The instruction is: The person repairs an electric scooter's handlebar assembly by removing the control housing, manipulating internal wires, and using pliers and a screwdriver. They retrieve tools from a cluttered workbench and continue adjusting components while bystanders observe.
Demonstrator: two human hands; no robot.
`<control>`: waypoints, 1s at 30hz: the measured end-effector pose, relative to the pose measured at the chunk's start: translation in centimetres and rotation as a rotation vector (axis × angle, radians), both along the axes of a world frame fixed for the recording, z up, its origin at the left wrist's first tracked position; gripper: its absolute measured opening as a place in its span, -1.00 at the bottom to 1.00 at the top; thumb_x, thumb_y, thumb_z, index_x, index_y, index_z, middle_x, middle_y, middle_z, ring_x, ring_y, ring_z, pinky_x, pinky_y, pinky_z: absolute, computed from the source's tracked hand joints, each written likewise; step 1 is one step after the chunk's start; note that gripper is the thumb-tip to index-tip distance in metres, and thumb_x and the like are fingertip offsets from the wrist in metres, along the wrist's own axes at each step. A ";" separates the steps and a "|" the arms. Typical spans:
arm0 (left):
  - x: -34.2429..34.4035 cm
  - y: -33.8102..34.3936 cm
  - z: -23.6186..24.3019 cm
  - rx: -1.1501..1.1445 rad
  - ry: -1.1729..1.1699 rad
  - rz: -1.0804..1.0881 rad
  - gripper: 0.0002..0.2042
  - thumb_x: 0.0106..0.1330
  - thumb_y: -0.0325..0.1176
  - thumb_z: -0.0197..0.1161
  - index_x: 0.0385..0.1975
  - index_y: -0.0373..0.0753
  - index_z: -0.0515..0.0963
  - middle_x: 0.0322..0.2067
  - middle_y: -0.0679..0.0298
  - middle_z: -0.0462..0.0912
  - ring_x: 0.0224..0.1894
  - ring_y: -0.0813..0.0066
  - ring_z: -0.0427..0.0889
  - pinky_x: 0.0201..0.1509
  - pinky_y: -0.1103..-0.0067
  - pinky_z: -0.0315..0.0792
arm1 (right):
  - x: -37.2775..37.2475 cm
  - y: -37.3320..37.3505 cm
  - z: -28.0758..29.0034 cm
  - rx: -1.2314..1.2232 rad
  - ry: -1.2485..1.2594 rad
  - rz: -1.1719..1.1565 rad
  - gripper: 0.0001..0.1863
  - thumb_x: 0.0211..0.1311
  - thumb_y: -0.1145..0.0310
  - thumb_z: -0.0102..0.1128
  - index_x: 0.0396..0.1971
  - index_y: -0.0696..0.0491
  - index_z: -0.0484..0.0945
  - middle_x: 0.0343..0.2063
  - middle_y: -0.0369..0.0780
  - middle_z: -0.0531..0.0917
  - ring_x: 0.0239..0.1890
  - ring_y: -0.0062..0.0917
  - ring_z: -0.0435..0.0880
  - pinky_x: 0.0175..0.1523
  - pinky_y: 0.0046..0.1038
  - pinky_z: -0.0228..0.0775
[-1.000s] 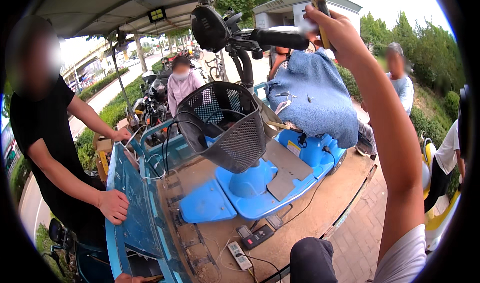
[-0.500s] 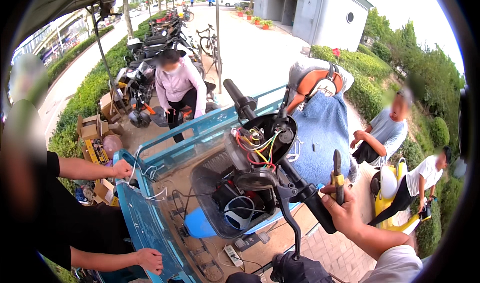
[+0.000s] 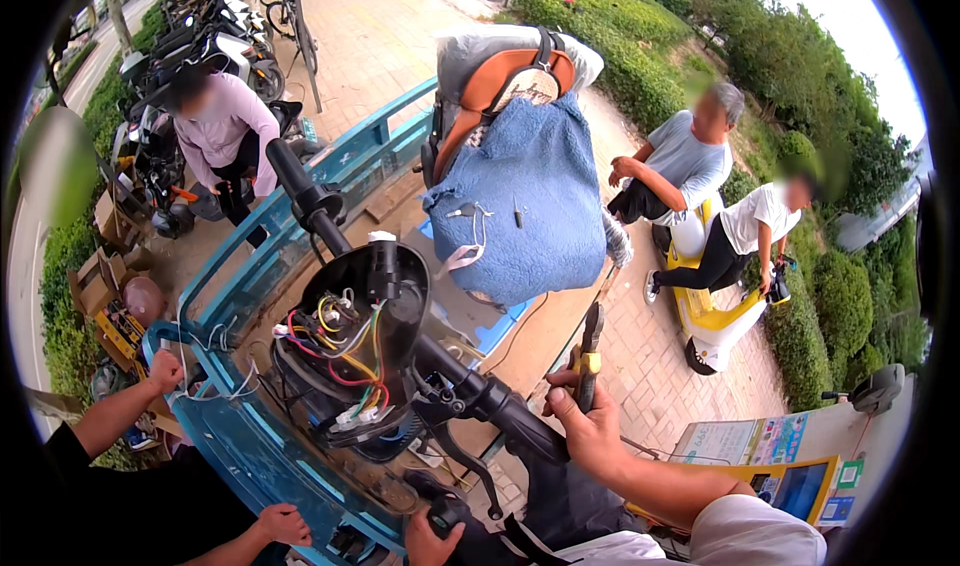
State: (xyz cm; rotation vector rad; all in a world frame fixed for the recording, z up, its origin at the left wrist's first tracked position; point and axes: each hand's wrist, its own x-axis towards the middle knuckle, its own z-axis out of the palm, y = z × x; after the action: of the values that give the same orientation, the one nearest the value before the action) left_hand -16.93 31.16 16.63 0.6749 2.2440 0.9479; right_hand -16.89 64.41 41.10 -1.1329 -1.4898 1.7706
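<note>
My right hand grips pliers with yellow-and-black handles, jaws pointing up, beside the black handlebar grip. At the lower edge my left hand closes around a small black round thing, whose kind I cannot make out. Before me stands a scooter handlebar with its black housing uncovered. From it spill red, yellow, green and white wires with white connectors. A brake lever hangs under the right grip.
A blue cloth drapes the seat, with a screwdriver-like tool on it. The blue cart rail runs along the left. A co-worker's hands rest at lower left. Other people stand beyond, near a yellow scooter.
My view has swung to the right and downward. My left hand has come into sight with the black round thing. The pliers remain in my right hand.
</note>
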 end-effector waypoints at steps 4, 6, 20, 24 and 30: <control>1.7 19.1 9.7 0.210 -0.274 -0.448 -0.36 0.04 -0.05 0.46 -0.02 -0.38 0.38 -0.16 -0.09 0.53 -0.11 -0.08 0.57 -0.06 0.25 0.47 | 3.3 4.8 -1.0 -0.185 -0.122 -0.112 -0.72 0.31 0.34 0.22 -0.09 0.17 0.50 -0.40 -0.29 0.53 -0.39 -0.60 0.54 -0.24 -0.52 0.42; 2.9 26.5 11.4 0.406 -0.164 -0.353 -0.38 0.07 -0.17 0.45 0.04 -0.36 0.34 -0.02 -0.11 0.45 -0.01 -0.05 0.52 0.00 0.25 0.45 | 5.3 9.2 -1.5 -0.182 -0.203 -0.154 -0.71 0.30 0.32 0.22 -0.09 0.17 0.51 -0.48 -0.31 0.53 -0.42 -0.60 0.53 -0.28 -0.53 0.41; -9.0 63.4 6.3 0.032 0.081 0.422 -0.35 0.00 -0.36 0.47 0.10 -0.28 0.28 0.01 -0.04 0.32 0.05 -0.08 0.45 0.10 0.24 0.40 | 11.2 35.3 -6.4 -0.060 -0.778 0.308 -0.74 0.25 0.33 0.19 -0.16 0.19 0.58 -0.38 -0.21 0.61 -0.26 -0.55 0.53 -0.08 -0.45 0.37; -16.1 64.8 2.8 -0.189 0.165 0.309 -0.33 0.02 -0.41 0.45 0.17 -0.28 0.28 0.03 -0.04 0.33 0.08 -0.04 0.44 0.15 0.31 0.42 | 12.3 36.9 -7.2 -0.140 -0.750 0.345 -0.76 0.23 0.36 0.19 -0.18 0.18 0.59 -0.36 -0.18 0.61 -0.25 -0.52 0.54 -0.05 -0.45 0.37; -14.5 61.5 4.7 -0.004 0.056 0.341 -0.34 0.11 -0.38 0.37 0.22 -0.38 0.25 0.13 -0.08 0.33 0.15 0.01 0.43 0.18 0.35 0.39 | 9.9 37.5 -7.2 -0.025 -0.580 0.373 -0.78 0.16 0.48 0.17 -0.18 0.21 0.57 -0.15 -0.14 0.58 -0.10 -0.46 0.52 0.07 -0.42 0.33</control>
State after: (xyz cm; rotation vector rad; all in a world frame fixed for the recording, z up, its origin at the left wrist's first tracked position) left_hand -31.43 92.64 21.37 0.3232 2.4583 1.0951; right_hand -6.96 101.93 33.93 -1.5509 -2.1370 1.7795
